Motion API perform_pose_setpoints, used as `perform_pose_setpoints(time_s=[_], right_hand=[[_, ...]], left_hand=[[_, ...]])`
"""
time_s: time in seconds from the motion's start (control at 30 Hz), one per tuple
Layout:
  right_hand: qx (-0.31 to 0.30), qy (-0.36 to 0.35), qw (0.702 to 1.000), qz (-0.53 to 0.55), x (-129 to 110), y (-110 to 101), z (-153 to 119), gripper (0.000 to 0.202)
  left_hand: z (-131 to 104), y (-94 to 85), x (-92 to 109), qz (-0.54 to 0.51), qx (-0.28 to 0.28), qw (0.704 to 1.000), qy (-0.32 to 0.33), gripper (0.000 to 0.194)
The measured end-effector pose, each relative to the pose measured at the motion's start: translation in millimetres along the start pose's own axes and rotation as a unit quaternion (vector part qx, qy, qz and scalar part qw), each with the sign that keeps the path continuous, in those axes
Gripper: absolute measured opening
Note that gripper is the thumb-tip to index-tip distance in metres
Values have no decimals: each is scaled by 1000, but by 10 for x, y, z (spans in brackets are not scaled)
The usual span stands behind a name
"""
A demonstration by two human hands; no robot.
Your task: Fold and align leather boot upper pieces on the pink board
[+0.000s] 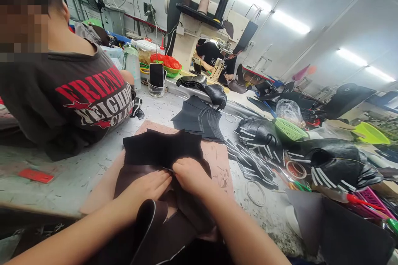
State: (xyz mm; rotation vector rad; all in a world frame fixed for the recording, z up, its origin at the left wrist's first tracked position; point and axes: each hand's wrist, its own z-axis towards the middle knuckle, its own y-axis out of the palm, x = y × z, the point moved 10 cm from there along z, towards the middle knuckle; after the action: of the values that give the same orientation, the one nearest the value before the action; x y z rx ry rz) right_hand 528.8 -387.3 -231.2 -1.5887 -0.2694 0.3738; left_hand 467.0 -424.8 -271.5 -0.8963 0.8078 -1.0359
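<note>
A dark leather piece (pixel 135 174) with a black upper section (pixel 161 147) lies on a pinkish board (pixel 222 169) in front of me. My left hand (pixel 154 184) rests flat on the leather, its fingers stretched out and side by side. Against its fingertips, my right hand (pixel 190 172) is closed with curled fingers at the border of the black section. A thin pale sliver shows between the two hands; what the right fingers grip is hidden. More brown leather (pixel 158 232) curls up and hangs over the near edge, below my wrists.
Beyond the board lies a fanned stack of black cut pieces (pixel 199 118). Black strips (pixel 255 167) and bundled black parts (pixel 259 132) are on the right. A sewing machine (pixel 192 29) stands behind. A person in a printed shirt (pixel 90 91) sits close on my left.
</note>
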Motion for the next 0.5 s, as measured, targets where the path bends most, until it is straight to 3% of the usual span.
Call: perform_pose_setpoints(time_s=[0.17, 0.23, 0.4, 0.5], right_hand=[[-12, 1, 1000, 2, -4, -25, -35, 3], [11, 7, 1000, -4, 9, -32, -39, 3], [114, 35, 993, -1, 65, 46, -112, 8], [232, 93, 968, 9, 172, -26, -267, 19]], left_hand=[[-61, 45, -28, -11, -32, 999, -23, 44], [-85, 95, -20, -13, -46, 998, -43, 45], [-72, 155, 5, 4, -83, 989, -124, 48], [4, 118, -8, 10, -104, 986, -128, 48]])
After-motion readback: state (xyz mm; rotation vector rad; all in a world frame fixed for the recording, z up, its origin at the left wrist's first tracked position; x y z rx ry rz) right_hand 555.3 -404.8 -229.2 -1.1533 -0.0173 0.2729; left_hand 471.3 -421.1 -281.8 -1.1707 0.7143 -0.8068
